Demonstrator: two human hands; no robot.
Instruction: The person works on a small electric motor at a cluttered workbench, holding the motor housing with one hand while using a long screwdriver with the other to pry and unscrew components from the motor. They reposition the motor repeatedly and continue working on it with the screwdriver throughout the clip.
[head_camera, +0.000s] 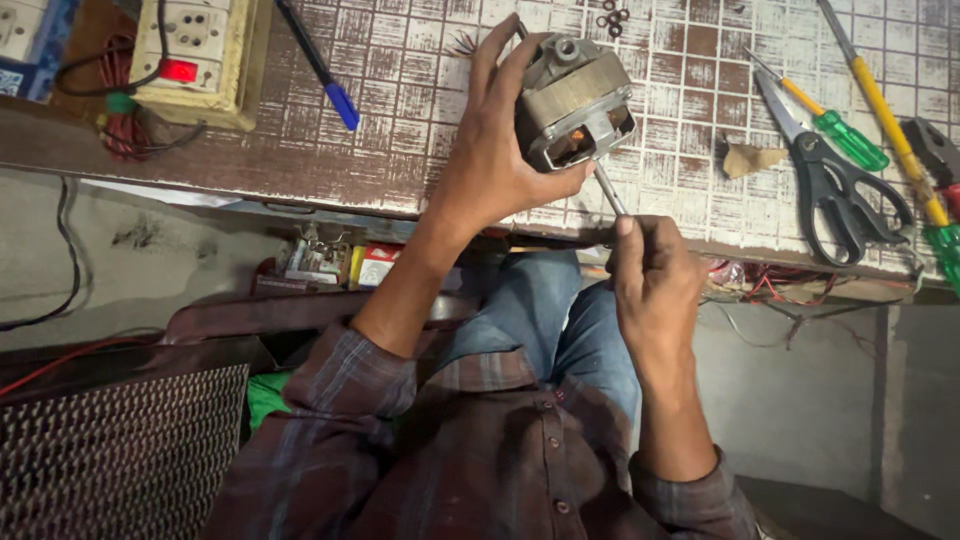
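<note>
We see the left hand (495, 150) wrapped around a small electric motor (575, 100), fingers curled over its top and thumb pressed under its lower edge, so it's clamped firm. The motor is blocky: dull grey cast-metal end caps, a brushed laminated steel band round the middle, copper windings glinting in the lower opening. It's held up off the bench (400, 110), over the front edge.

The right hand (655, 280) is closed in a fist round a thin metal tool shaft (607, 187), thumb on top; the handle is hidden in the palm. The shaft's tip meets the motor's lower opening.

The bench top is a worn grid pattern, white paint flaking over brown, with a rough front lip. On it, to the right: black-handled scissors (835, 175), a green-handled screwdriver (835, 130), a long yellow-shafted screwdriver (885, 110). To the left: a blue-tipped pen (320, 70) and a cream switch box (195, 55) with a red rocker. Small dark washers (612, 17) sit at the far edge.

Open space lies between the pen and the motor; the right side is crowded. Below the edge we see denim knees and a plaid shirt.
</note>
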